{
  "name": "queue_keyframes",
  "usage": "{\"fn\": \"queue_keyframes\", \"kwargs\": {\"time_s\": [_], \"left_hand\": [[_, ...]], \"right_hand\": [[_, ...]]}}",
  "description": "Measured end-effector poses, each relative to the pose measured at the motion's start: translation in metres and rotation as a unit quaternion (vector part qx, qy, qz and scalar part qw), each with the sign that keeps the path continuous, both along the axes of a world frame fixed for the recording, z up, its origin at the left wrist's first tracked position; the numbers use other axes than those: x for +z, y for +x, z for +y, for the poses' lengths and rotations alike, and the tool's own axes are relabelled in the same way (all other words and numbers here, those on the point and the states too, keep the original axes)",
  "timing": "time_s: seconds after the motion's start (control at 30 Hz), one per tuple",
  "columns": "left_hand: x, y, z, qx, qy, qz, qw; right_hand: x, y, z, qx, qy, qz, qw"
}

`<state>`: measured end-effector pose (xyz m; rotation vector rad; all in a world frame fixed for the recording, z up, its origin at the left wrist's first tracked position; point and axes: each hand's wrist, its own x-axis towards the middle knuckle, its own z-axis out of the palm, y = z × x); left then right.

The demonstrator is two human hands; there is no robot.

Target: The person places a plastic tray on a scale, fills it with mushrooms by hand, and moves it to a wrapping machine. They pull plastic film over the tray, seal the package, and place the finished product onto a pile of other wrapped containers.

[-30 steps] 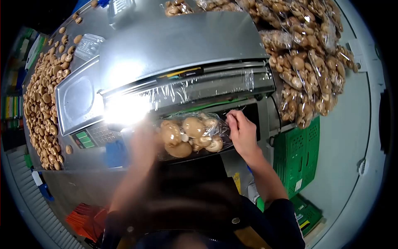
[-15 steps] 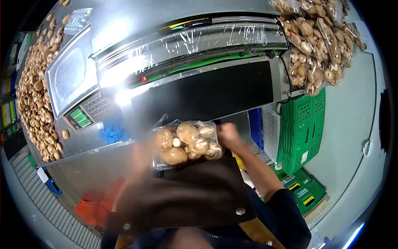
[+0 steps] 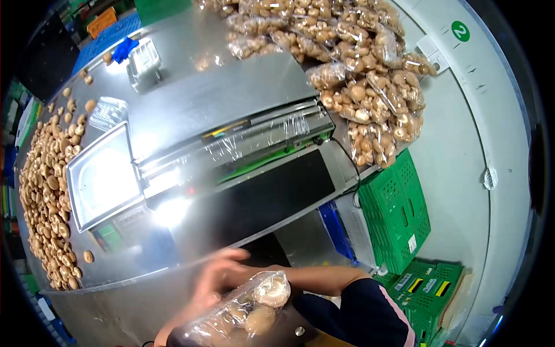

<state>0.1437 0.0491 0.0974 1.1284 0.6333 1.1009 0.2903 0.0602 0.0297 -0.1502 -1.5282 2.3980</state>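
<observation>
The fingers of the blurred left hand (image 3: 209, 284) look partly extended, just beside the wrap; whether they grip anything I cannot tell. The right hand (image 3: 238, 276) overlaps it and is largely hidden, so its hold cannot be made out either. Near both, tilted in front of the dark brown apron (image 3: 296, 320), is a clear film-wrapped pack of round brown mushrooms (image 3: 260, 320), low by the body.

The step in hand appears to be handling the wrapped pack away from the machine; the next move would call for support underneath and light pressure, to spare the film.

Beyond lies a flat black plate (image 3: 283, 196), along the front of the silver metal machine (image 3: 231, 92). Farther out, the steel surface (image 3: 173, 49) carries loose brown mushrooms (image 3: 49, 196) at left and heaped clear-wrapped mushroom packs (image 3: 370, 92) at right, near green perforated plastic crates (image 3: 399, 214).
</observation>
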Motion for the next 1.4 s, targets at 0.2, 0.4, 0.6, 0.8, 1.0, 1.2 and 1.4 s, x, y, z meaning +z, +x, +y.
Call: {"fn": "queue_keyframes", "kwargs": {"time_s": [0.2,0.4,0.6,0.8,1.0,1.2,1.4], "left_hand": [[0.009,0.020,0.011,-0.088,-0.258,-0.110,0.956],[0.010,0.023,0.012,-0.025,-0.418,-0.206,0.884],[-0.022,-0.002,0.032,0.033,-0.440,-0.172,0.881],[-0.016,-0.020,0.031,0.196,-0.459,-0.188,0.846],[-0.035,-0.037,0.003,0.236,-0.485,-0.201,0.817],[-0.047,-0.078,0.007,0.193,-0.474,-0.189,0.838],[-0.034,-0.142,0.015,0.147,-0.357,-0.096,0.917]], "right_hand": [[0.063,0.087,0.059,-0.152,-0.123,-0.095,0.976],[0.080,0.084,0.066,-0.065,-0.061,-0.264,0.960],[0.108,0.107,0.174,-0.358,-0.037,-0.232,0.904],[0.124,0.125,0.384,-0.413,-0.078,-0.051,0.906],[0.106,0.085,0.364,-0.468,0.059,-0.181,0.863],[0.135,0.045,0.259,-0.394,0.167,-0.280,0.859],[0.159,-0.005,0.213,-0.349,0.261,-0.368,0.821]]}}
